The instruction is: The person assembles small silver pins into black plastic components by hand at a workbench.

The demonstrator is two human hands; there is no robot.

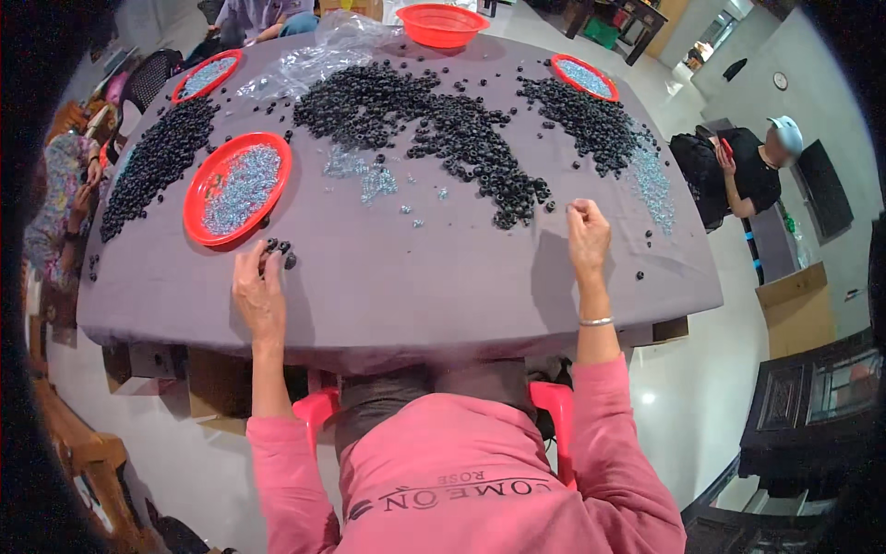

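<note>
Now I had the left hand (259, 300) just below the red plate (191, 212), fingers half-curled at black pieces (291, 260), right hand (590, 246) well right of it, fingertips pinched, either hold unclear to me.

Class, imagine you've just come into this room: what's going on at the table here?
A person in a pink top sits at a cloth-covered table. Their left hand is at a few small black pieces, just below a red plate holding small clear pieces. Their right hand is pinched near the end of a long black pile; whether it grips anything is hard to tell.
</note>
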